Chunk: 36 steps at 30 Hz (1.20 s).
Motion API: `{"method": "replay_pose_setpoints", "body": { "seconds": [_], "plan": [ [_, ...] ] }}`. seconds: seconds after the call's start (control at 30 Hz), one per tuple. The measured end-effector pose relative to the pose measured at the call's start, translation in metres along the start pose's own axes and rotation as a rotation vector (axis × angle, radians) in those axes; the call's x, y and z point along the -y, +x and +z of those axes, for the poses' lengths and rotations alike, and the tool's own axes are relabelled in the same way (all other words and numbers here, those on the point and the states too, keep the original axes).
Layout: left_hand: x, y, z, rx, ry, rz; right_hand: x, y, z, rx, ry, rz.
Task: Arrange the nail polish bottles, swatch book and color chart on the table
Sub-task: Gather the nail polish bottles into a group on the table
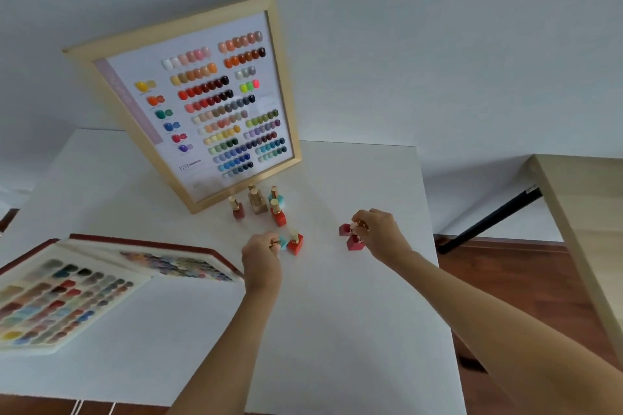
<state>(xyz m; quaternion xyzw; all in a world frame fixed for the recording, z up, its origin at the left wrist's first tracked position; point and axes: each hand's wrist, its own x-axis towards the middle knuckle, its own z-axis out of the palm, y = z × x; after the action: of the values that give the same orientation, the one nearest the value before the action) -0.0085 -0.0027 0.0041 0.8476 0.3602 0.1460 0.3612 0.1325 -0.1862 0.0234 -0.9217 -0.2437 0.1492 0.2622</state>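
The left hand (261, 254) is closed on the gold cap of a teal bottle (283, 242), the grip taken from above with the fingertips together round the cap. Just beside it, to the right and touching or nearly so, an orange-red bottle (296, 244) stands upright on the desk (337, 330). The right hand (379, 232) is likewise closed, from above, on the cap of one of two dark red bottles (354, 239); which of the pair is held cannot be told, as the fingers cover both caps. Both held bottles appear upright, caps uppermost.

Beyond the left hand, four bottles (259, 204) are grouped upright at the foot of the chart (202, 101): one brown-red, one beige, one teal, one orange-red. The chart, in a wooden frame, is propped on its lower edge against the wall and tilted. The swatch book (101, 283) lies open and flat at the near left of the desk, well apart from the bottles.

The coming move is judged to turn on the group under the chart. It lies ahead of both hands and to their left; the left hand is clearly nearer, with only a short stretch of bare desk between. The right hand's pair stands well apart to the right and would have to be carried leftward across the desk. Some blur is noted around the bottles.
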Motion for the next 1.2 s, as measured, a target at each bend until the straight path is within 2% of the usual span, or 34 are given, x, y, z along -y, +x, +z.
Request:
{"method": "replay_pose_setpoints", "body": {
  "seconds": [0.2,0.53,0.93,1.2],
  "plan": [
    [-0.013,-0.027,0.003,0.036,-0.017,0.06,-0.037,-0.031,-0.021,-0.048,0.002,0.099],
    [-0.046,-0.039,0.036,0.202,-0.036,0.137,-0.075,-0.062,-0.044,-0.085,-0.037,0.218],
    [-0.097,-0.047,0.095,0.433,0.005,0.235,-0.082,-0.069,-0.041,-0.056,-0.103,0.251],
    [-0.12,-0.051,0.12,0.448,0.041,0.295,-0.081,-0.07,-0.031,-0.094,-0.045,0.25]
  ]
}}
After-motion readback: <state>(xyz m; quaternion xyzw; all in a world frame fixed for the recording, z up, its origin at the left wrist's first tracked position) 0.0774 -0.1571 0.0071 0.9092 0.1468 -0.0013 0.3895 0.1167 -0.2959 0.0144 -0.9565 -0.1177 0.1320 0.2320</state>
